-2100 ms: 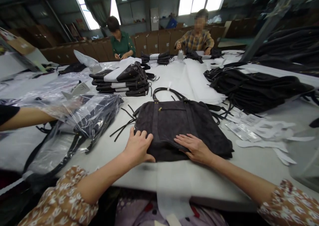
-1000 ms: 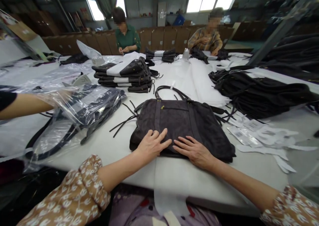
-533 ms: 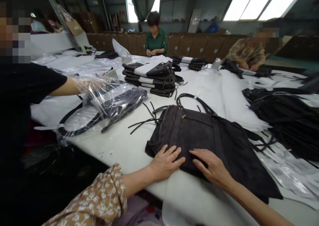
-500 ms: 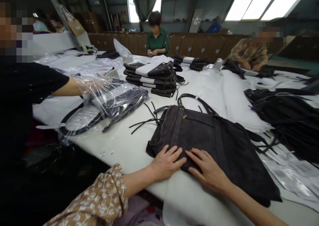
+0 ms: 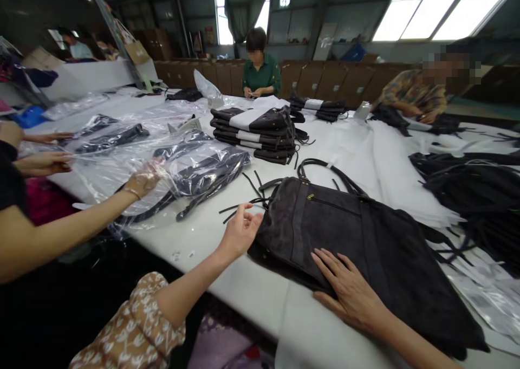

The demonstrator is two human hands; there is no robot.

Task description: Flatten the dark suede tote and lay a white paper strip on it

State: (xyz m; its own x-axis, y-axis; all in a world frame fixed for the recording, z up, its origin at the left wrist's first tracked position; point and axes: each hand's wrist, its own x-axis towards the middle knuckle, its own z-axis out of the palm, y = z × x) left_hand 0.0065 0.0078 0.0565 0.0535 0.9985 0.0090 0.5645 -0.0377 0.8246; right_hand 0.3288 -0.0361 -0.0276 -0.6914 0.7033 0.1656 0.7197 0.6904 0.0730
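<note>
- Left of my left grip (image 5: 241, 233), a co-worker's hand (image 5: 142, 179) is at clear plastic (image 5: 199, 168) over a dark bag.
- That grip half curls at the black handbag's (image 5: 333, 222) left end; I cannot tell whether it pinches.
- Beyond it: a banded stack (image 5: 260, 125), then brown cartons (image 5: 294, 76).
- My right grip (image 5: 349, 290) lies spread on the handbag, flat on the white bench (image 5: 260, 290).
- Right of that: piled dark bags (image 5: 467, 185); far beyond, bright windows (image 5: 439, 8).

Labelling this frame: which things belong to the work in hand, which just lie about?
In hand:
dark handbag
right hand, spread on it
left hand, at its left end, contact unclear

Apparently lying about:
banded bag stack
white sheeting
dark pile, far right
</note>
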